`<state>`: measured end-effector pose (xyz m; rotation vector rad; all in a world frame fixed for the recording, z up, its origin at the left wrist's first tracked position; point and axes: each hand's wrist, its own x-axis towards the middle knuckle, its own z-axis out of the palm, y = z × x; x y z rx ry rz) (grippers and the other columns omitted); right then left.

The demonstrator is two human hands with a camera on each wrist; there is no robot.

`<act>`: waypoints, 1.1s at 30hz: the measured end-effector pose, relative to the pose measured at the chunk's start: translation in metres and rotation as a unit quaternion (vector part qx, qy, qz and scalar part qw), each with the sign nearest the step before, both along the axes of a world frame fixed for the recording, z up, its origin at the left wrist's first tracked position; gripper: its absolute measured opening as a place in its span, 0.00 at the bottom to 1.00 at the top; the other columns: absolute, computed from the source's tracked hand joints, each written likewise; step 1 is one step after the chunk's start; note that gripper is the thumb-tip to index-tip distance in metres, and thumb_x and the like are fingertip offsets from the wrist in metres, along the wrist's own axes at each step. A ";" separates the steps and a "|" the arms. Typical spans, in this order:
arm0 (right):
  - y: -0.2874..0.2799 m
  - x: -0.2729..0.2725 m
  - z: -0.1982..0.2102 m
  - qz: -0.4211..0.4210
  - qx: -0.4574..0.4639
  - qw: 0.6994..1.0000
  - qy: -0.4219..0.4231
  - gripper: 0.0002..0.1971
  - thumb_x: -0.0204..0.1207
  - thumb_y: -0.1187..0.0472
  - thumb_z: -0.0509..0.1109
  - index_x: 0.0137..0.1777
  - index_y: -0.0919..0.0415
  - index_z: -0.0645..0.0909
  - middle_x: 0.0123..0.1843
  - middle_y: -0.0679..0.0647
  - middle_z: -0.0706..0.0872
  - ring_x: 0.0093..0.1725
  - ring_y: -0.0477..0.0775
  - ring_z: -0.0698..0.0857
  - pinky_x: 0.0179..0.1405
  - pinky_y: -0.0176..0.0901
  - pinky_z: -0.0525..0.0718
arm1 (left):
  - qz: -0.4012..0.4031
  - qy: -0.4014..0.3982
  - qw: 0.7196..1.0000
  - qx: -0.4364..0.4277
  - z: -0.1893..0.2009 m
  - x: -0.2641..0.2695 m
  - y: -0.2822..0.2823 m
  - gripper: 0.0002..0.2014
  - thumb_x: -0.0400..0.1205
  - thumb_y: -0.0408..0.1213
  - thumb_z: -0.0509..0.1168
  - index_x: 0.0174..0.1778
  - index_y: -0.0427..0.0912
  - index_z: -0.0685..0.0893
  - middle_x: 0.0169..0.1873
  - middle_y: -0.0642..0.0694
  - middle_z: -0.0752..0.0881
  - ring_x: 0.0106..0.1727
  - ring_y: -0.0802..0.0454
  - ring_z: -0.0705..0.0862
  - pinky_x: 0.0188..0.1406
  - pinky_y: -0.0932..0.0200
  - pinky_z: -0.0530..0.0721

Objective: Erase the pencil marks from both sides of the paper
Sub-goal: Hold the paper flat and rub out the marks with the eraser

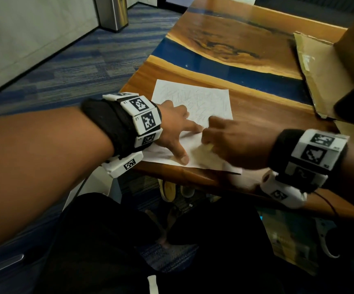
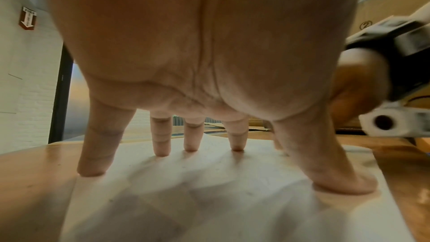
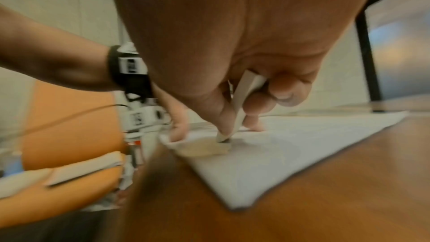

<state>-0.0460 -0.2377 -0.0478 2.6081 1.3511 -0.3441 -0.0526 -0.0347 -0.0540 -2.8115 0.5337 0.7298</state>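
Note:
A white sheet of paper covered in grey pencil scribbles lies flat at the near corner of the wooden table. My left hand presses on it with straight, spread fingers, thumb down near the front edge. My right hand pinches a white eraser between thumb and fingers, its tip touching the paper close to the left hand. The right hand is blurred in both views that show it.
An opened cardboard box stands at the table's right, with its flap lying on the wood. A metal bin stands on the blue carpet beyond the table's left edge. My legs and shoes are under the near edge.

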 end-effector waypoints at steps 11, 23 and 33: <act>0.000 -0.020 0.001 0.082 0.002 0.997 0.006 0.14 0.85 0.52 0.62 0.69 0.51 0.74 0.60 0.50 0.71 0.47 0.46 0.73 0.45 0.42 0.79 | -0.004 0.008 1.000 0.018 0.005 0.002 -0.003 0.53 0.66 0.78 0.68 0.85 0.72 0.49 0.86 0.45 0.57 0.81 0.35 0.62 0.76 0.34 0.69; -0.014 0.013 0.005 -0.080 -0.039 0.995 -0.033 0.16 0.84 0.48 0.63 0.70 0.46 0.74 0.60 0.47 0.76 0.50 0.50 0.79 0.49 0.45 0.83 | 0.030 0.024 0.999 -0.010 0.003 -0.001 -0.012 0.53 0.65 0.76 0.71 0.85 0.65 0.56 0.84 0.46 0.61 0.78 0.38 0.71 0.72 0.35 0.76; 0.000 0.002 0.004 -0.083 -0.002 0.997 -0.005 0.11 0.85 0.51 0.63 0.63 0.52 0.76 0.54 0.47 0.75 0.42 0.45 0.76 0.40 0.38 0.79 | 0.026 0.036 0.999 0.010 0.002 -0.003 -0.014 0.58 0.63 0.78 0.70 0.85 0.70 0.46 0.84 0.41 0.56 0.79 0.32 0.68 0.71 0.32 0.76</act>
